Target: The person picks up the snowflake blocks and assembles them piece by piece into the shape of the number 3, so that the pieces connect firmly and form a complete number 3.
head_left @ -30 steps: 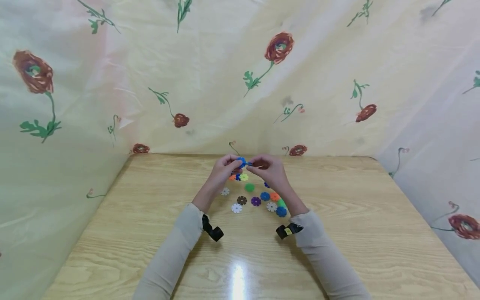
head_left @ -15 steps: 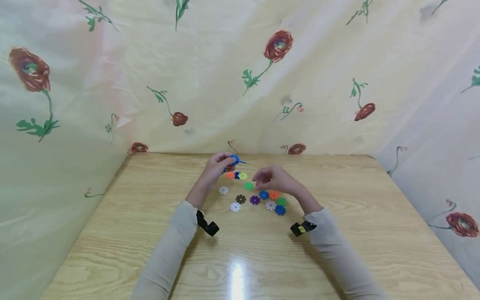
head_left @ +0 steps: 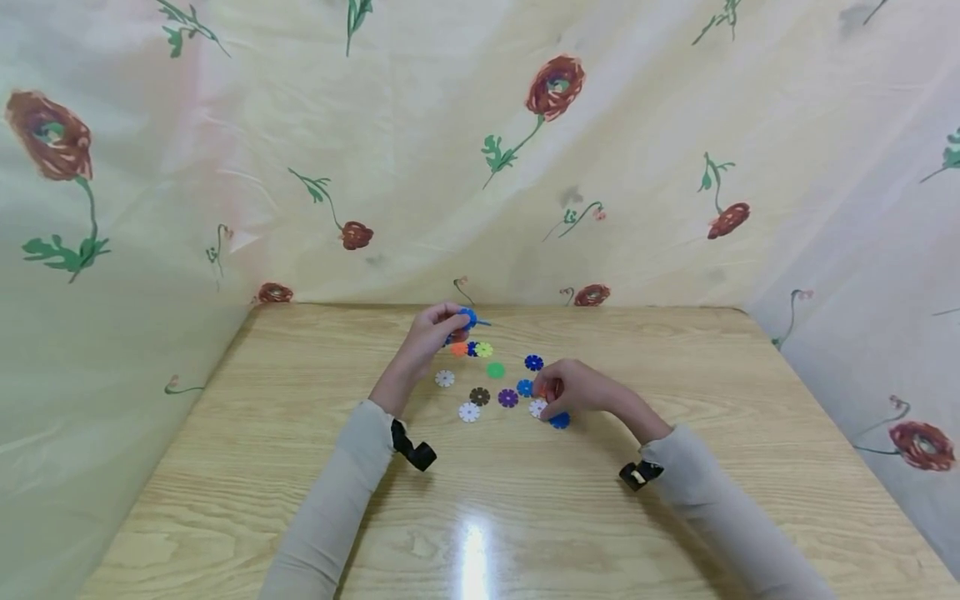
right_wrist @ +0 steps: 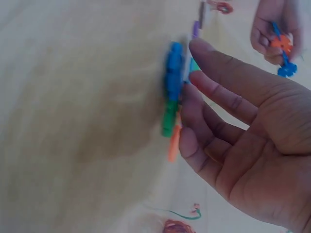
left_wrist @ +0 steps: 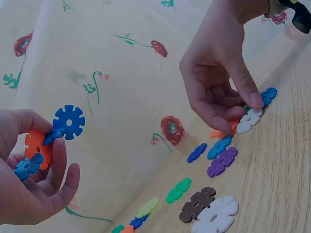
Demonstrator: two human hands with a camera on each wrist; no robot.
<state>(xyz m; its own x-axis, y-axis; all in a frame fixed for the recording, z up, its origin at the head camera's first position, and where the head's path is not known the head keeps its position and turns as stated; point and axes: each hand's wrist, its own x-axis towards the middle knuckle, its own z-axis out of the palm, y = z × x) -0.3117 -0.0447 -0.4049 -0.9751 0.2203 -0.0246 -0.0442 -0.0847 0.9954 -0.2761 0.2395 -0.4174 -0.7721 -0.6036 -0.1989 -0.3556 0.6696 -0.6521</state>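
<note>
My left hand point(head_left: 423, 342) holds a small chain of interlocking snowflake discs up off the table. In the left wrist view an orange disc point(left_wrist: 35, 141) sits between a blue disc point(left_wrist: 75, 127) and a lighter blue disc point(left_wrist: 23, 170), partly hidden by the fingers. My right hand point(head_left: 583, 389) reaches down over the right-hand discs, its fingers bent and thumb apart from them. Right at its fingertips lie a white disc point(left_wrist: 247, 124), an orange disc point(left_wrist: 217, 133) and a blue disc point(right_wrist: 173, 68). A green disc point(right_wrist: 168, 119) shows beside that blue one.
Nearer the middle of the wooden table point(head_left: 375, 517) lie purple point(head_left: 507, 398), brown point(head_left: 479, 397), green point(head_left: 496, 370) and white point(head_left: 469, 412) discs. A dark blue disc point(head_left: 534, 362) lies behind the right fingers. Flowered cloth point(head_left: 420, 167) hangs around the table.
The right hand has let go of the blue piece in the left hand and moved right and down to the discs. The left hand has shifted slightly left with the chain.
</note>
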